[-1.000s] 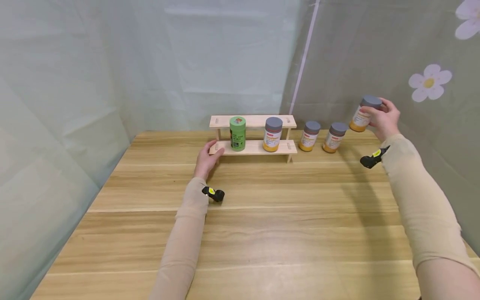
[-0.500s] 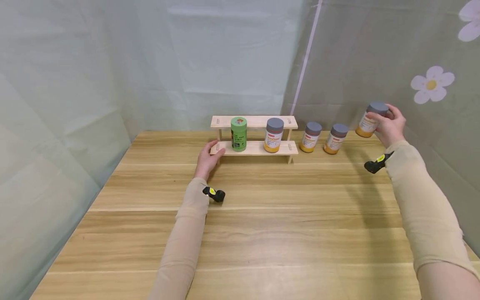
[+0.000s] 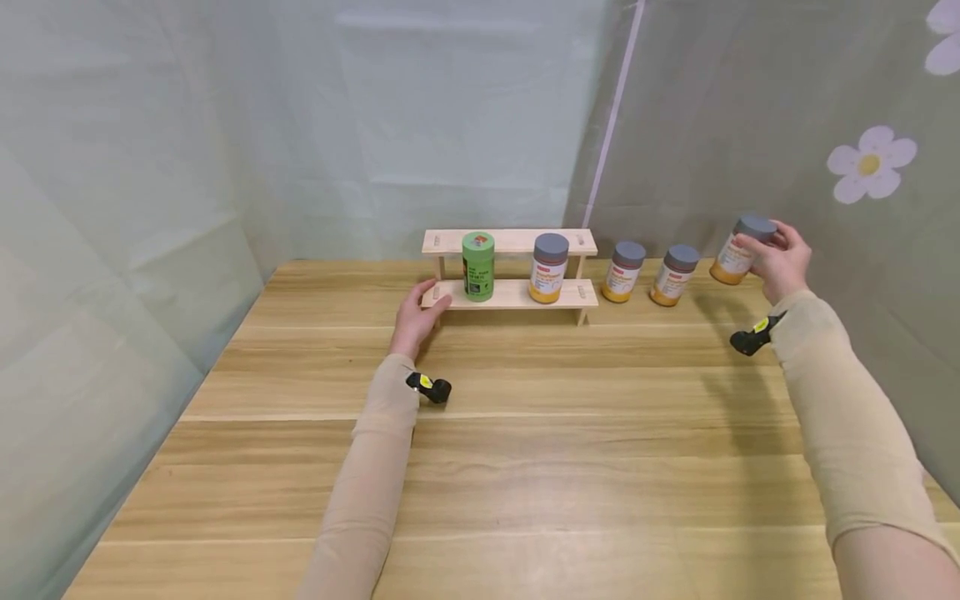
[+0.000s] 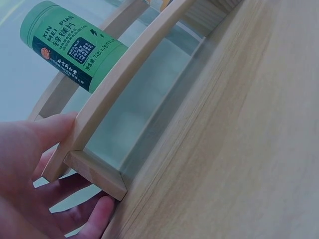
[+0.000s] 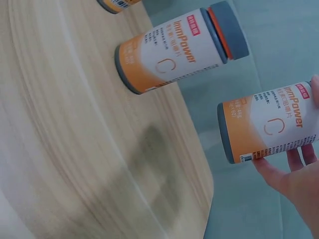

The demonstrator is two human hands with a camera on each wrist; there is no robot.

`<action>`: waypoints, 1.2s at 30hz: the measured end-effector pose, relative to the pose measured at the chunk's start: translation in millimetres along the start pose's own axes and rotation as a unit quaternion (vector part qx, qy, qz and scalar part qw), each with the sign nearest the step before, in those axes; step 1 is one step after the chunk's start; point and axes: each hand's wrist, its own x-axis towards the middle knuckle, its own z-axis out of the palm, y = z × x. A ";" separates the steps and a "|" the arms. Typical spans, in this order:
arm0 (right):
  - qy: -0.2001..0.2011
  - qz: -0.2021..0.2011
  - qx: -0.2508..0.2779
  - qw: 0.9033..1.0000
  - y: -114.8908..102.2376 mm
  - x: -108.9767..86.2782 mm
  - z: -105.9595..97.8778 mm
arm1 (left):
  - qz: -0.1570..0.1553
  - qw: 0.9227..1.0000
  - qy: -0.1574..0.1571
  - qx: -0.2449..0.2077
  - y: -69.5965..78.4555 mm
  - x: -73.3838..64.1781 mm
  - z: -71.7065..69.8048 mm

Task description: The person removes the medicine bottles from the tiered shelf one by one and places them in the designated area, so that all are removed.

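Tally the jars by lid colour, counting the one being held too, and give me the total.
Green-lidded jar: 1, on the wooden stand
Grey-lidded jars: 4 (1 on the stand, 2 on the table, 1 in the right hand)
Total: 5

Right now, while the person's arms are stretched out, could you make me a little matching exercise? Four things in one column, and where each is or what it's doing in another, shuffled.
Column one
1. Green XIN MEI PIAN bottle
2. Left hand
3. Right hand
4. Wooden two-tier shelf

Column two
A. Grips the shelf's left end
B. Stands directly on the table
C. Stands on the lower tier
D. Holds an ImmPower bottle

Right pairs: 1-C, 2-A, 3-D, 4-B
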 end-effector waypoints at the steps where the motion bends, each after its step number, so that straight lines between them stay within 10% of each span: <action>1: 0.002 0.003 -0.003 1.000 0.9 0.1 -0.3 | 0.000 1.000 -0.001 -0.001 -0.3 0.3 0.2; 36: 0.022 -0.018 -0.273 0.961 44.9 9.1 4.1 | -0.007 1.000 -0.007 0.002 2.6 -4.1 -1.3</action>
